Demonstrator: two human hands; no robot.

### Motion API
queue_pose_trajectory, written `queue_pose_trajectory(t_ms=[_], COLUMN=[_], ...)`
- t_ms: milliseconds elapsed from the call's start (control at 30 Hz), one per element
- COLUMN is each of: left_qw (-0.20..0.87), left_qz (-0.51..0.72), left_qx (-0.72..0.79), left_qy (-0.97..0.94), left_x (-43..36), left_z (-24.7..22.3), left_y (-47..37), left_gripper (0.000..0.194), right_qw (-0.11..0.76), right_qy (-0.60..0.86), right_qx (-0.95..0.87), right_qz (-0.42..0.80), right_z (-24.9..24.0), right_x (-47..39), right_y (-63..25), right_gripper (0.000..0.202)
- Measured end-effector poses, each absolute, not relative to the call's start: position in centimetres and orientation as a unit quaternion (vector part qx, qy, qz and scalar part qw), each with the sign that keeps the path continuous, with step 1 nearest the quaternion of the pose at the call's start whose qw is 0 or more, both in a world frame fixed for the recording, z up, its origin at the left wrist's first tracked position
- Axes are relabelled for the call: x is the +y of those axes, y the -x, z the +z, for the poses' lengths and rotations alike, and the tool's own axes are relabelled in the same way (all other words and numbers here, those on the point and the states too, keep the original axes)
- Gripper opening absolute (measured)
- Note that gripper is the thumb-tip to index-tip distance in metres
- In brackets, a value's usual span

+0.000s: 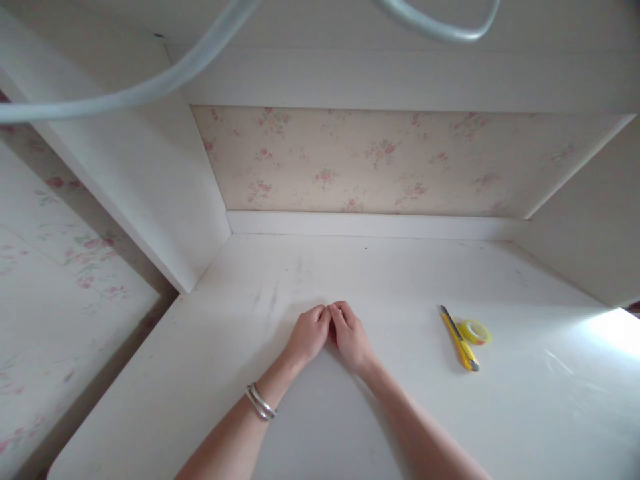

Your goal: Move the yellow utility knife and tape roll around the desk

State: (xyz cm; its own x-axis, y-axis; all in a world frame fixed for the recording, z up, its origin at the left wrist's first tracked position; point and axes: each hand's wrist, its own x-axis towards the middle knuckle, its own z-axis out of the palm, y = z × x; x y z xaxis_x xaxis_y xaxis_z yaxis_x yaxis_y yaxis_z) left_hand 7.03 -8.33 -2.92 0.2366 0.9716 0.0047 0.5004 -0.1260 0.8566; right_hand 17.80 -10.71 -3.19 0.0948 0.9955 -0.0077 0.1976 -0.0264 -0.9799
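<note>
My left hand, with two silver bangles at its wrist, rests on the white tabletop with its fingers curled in. Against it lies my right hand, likewise closed, so that the two meet at the thumbs and knuckles. No object shows in either hand; the palms are turned away from view. Off to the right of my right hand lies a yellow utility knife, its dark blade end pointing away from me. Touching or just beside the knife is a roll of yellow tape, lying flat.
White side panels stand at left and right, with a low ledge along the back below floral wallpaper. A shelf overhangs the back. A pale cable loops across the top, close to the camera.
</note>
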Motion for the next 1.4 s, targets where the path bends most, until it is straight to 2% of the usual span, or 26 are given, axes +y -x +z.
queue_pose_trajectory(t_ms=[1400], left_qw=[0.381], left_qz=[0.302], left_qx=[0.539], left_qy=[-0.688], left_x=[-8.28], left_z=[-3.10], left_y=[-7.00], left_gripper=[0.040], right_qw=[0.471], right_qy=[0.576], right_qx=[-0.516], right_qz=[0.425], right_z=[-3.04], right_x=[-10.76], right_y=[-17.76], right_gripper=[0.036])
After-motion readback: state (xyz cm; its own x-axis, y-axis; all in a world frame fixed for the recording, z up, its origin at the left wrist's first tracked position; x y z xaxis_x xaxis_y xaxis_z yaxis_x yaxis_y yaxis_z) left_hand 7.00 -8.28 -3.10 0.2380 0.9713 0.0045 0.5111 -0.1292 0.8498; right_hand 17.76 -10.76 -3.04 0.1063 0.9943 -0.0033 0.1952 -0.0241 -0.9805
